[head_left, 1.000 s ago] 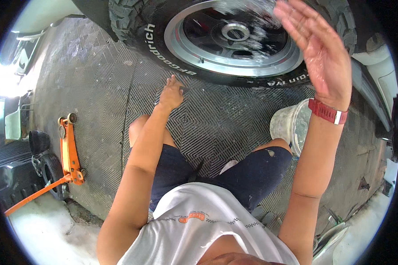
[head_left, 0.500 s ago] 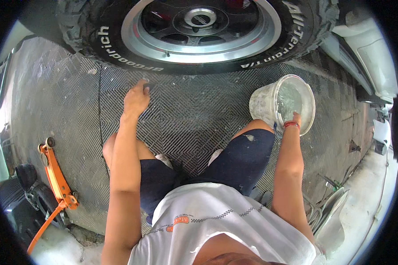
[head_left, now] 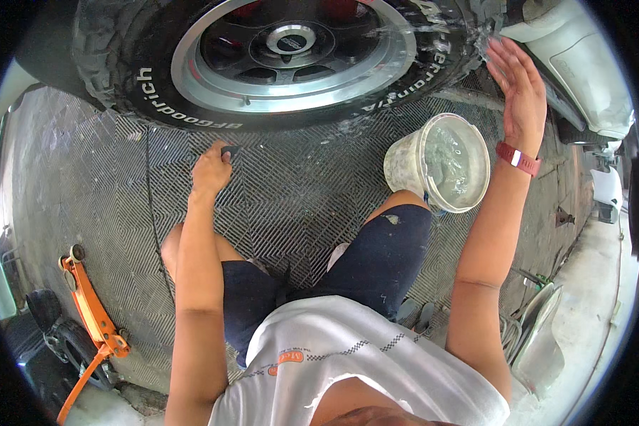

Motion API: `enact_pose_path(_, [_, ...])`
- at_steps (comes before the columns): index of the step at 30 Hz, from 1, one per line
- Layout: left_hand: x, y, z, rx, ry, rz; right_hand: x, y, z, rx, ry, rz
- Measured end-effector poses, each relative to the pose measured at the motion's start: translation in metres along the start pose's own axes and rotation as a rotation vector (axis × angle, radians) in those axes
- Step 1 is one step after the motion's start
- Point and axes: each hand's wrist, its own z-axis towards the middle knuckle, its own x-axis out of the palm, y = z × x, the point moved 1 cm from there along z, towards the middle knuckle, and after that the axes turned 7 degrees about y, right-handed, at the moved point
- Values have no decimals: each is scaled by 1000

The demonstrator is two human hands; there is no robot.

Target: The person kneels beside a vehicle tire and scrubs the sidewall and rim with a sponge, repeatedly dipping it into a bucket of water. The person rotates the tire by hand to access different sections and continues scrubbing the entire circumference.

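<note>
A large black off-road tire [head_left: 153,96] on a silver-rimmed dark wheel [head_left: 290,44] fills the top of the view. My right hand [head_left: 522,92] is raised at the tire's right side, fingers stretched out, palm toward the tread. Water droplets [head_left: 433,35] fly from it across the tire's right part. Below that hand, a dirty white bucket [head_left: 405,160] stands tilted in view, with clear moving water [head_left: 447,167] in it. My left hand [head_left: 211,169] hangs just below the tire's lower left edge, closed around a small black thing [head_left: 229,150] whose kind does not show.
Dark ribbed floor tiles [head_left: 284,184] lie beneath me. An orange floor jack [head_left: 96,309] stands at the lower left, near a small black wheeled thing [head_left: 74,348]. Pale car body parts [head_left: 586,64] rise at the upper right. White panels [head_left: 539,355] lean at the lower right.
My right hand has come out of the bucket's water and swung up to the tire, throwing water onto it. My left hand has dropped slightly, still closed on the black thing.
</note>
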Motion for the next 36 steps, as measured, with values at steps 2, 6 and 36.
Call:
enact_pose_path(2, [3,1,2,43,-22,-12,-30,-50,-12,96,-161,-60])
enact_pose_path(6, [3,4,1,54,-12,-37,-106,-242,-79,716,-353,-357])
enact_pose_path(36, [-14,18,-16,-56,-24,-4,-141,-410,-180,744,889,-1411])
